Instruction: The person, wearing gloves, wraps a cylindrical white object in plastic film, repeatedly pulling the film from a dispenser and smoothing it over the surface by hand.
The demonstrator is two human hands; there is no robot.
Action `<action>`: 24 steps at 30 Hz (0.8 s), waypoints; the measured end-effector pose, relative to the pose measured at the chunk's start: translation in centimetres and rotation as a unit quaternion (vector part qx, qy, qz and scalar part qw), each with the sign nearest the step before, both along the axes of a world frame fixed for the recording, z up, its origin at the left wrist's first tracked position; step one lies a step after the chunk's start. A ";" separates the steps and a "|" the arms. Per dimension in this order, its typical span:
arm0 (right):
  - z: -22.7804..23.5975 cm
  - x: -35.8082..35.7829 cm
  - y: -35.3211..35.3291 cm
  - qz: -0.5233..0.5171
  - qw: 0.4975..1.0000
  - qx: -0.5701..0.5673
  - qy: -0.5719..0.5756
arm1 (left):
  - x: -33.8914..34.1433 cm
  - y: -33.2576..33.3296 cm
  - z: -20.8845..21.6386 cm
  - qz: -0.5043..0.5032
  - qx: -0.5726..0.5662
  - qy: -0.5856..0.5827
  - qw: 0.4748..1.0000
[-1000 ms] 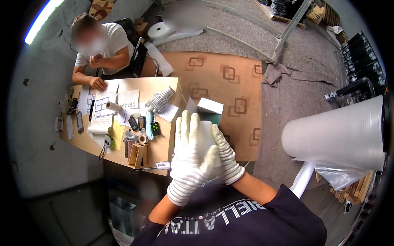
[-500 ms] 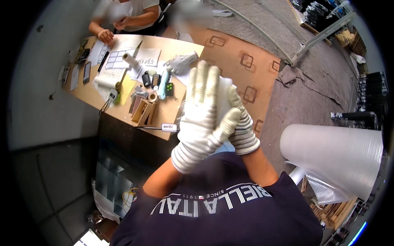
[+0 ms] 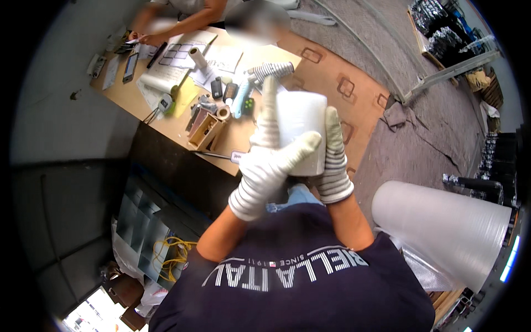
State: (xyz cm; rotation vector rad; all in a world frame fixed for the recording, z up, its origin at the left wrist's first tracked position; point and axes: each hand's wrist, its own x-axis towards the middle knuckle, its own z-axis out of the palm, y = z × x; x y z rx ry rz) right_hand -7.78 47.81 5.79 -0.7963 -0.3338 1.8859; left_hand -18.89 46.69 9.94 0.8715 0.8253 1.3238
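A white, smooth bundle with rounded corners (image 3: 303, 119), roughly the shape of a short roll, is held upright between my two gloved hands in front of my chest. My left hand (image 3: 264, 160), in a pale knit glove, presses along its left side, and the thumb lies across its near face. On the other side my right hand (image 3: 335, 157), gloved the same way, cups the bundle with its fingers pointing away from me. The bundle's far side and underside are hidden. Beyond it lies a loose striped glove (image 3: 271, 70) on the desk.
The wooden desk (image 3: 177, 123) bears papers, a phone (image 3: 130, 67), a tape measure (image 3: 166, 103) and a small wooden box (image 3: 206, 131). A co-worker's arm (image 3: 191, 23) rests at its far side. A large bubble-wrap roll (image 3: 440, 229) stands at right; a yellow cord (image 3: 168, 254) lies lower left.
The bundle has turned so more of its face shows. My left hand has shifted from in front of it to its left side. The co-worker's arms have moved over the papers.
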 end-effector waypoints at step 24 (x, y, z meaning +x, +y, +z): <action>-0.6 4.7 1.2 0.005 0.998 0.039 -0.043 | 4.4 1.0 -0.4 -0.004 0.028 0.023 0.999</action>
